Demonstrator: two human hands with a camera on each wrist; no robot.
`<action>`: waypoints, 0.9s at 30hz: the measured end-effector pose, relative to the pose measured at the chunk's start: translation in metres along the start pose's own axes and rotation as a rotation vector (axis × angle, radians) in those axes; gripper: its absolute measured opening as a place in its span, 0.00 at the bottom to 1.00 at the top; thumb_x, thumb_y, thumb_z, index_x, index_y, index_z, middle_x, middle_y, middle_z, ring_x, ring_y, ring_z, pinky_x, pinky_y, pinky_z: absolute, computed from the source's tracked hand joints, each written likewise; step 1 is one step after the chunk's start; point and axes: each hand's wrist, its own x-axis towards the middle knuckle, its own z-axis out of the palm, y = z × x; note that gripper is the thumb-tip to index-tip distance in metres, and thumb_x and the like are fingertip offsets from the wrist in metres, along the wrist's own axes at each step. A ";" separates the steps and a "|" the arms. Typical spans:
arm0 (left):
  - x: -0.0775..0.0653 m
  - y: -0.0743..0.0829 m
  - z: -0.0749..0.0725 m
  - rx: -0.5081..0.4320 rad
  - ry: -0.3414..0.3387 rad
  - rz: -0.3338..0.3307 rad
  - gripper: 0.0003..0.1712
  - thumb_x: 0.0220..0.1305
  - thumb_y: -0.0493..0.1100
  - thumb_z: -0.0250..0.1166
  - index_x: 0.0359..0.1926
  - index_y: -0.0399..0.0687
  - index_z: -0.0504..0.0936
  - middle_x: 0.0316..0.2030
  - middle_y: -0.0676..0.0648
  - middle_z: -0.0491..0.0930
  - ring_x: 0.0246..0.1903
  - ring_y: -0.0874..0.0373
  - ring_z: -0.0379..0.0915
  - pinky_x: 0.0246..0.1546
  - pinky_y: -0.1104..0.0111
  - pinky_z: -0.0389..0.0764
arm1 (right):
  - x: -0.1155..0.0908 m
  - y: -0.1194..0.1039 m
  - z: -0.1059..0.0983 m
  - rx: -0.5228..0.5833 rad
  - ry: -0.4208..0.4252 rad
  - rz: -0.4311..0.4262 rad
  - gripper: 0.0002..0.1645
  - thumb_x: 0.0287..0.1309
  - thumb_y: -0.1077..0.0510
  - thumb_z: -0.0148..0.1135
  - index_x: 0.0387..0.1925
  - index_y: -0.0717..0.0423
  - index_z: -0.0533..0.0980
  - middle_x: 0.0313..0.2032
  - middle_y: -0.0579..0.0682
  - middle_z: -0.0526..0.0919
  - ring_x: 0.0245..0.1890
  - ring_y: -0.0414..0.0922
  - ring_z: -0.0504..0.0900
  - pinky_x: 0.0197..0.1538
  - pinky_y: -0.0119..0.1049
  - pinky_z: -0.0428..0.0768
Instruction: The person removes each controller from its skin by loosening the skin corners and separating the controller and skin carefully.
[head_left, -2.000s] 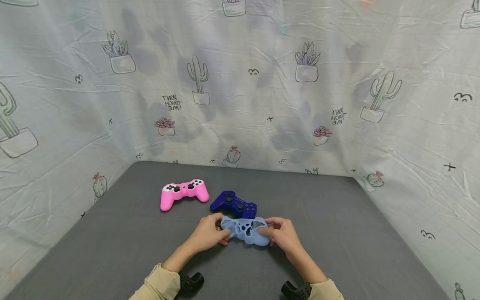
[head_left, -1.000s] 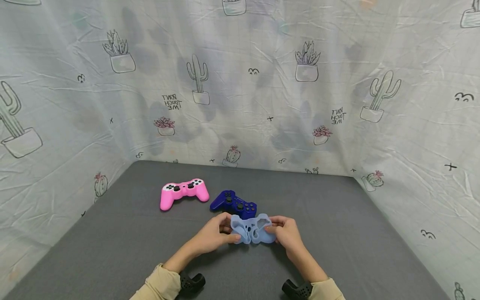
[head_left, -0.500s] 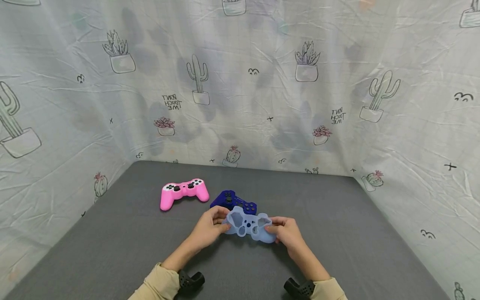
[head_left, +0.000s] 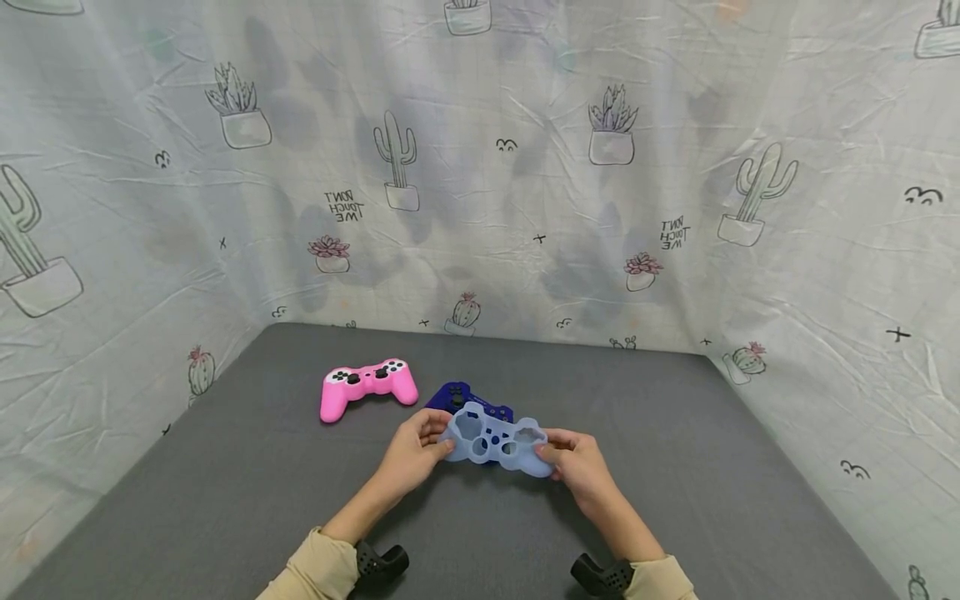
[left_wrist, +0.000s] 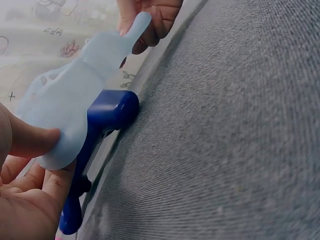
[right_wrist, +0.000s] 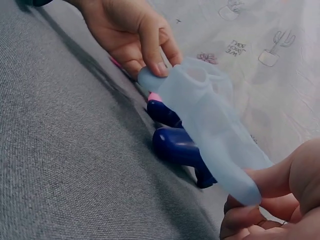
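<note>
Pinching a hollow pale cover (right_wrist: 212,132) with fingers (left_wrist: 55,185), blue controller (right_wrist: 175,145) outside.

On the patterned cloth (head_left: 450,225) beyond the pale blue cover (left_wrist: 82,92) I'm holding, I make out reversed lettering (head_left: 344,206), "DON'T TOUCH ME", once to the cover's left, once to its right. Small crosses (head_left: 539,239) are printed there too.

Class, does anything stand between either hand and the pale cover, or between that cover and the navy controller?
Nothing visible: the left hand and right hand pinch the pale cover at both ends, and no object shows between it and the navy controller.
</note>
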 end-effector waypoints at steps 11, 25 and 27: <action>-0.001 -0.001 0.003 0.002 -0.006 0.010 0.19 0.60 0.22 0.61 0.53 0.32 0.74 0.41 0.41 0.82 0.43 0.49 0.77 0.39 0.68 0.77 | -0.002 -0.001 0.001 0.006 -0.056 -0.004 0.18 0.56 0.74 0.60 0.50 0.69 0.78 0.33 0.56 0.78 0.27 0.45 0.71 0.23 0.32 0.65; 0.000 -0.001 0.000 0.012 0.020 -0.005 0.18 0.61 0.22 0.60 0.52 0.33 0.75 0.40 0.43 0.83 0.39 0.50 0.77 0.38 0.68 0.77 | 0.001 0.001 -0.003 0.049 -0.162 0.012 0.21 0.57 0.75 0.55 0.54 0.73 0.72 0.38 0.56 0.81 0.24 0.44 0.68 0.22 0.32 0.65; 0.000 -0.002 0.000 0.020 0.018 -0.006 0.18 0.61 0.22 0.60 0.51 0.33 0.75 0.39 0.43 0.83 0.39 0.51 0.77 0.37 0.68 0.77 | 0.001 0.000 -0.003 0.043 -0.145 0.016 0.20 0.57 0.75 0.56 0.53 0.73 0.72 0.37 0.56 0.81 0.24 0.44 0.69 0.22 0.32 0.65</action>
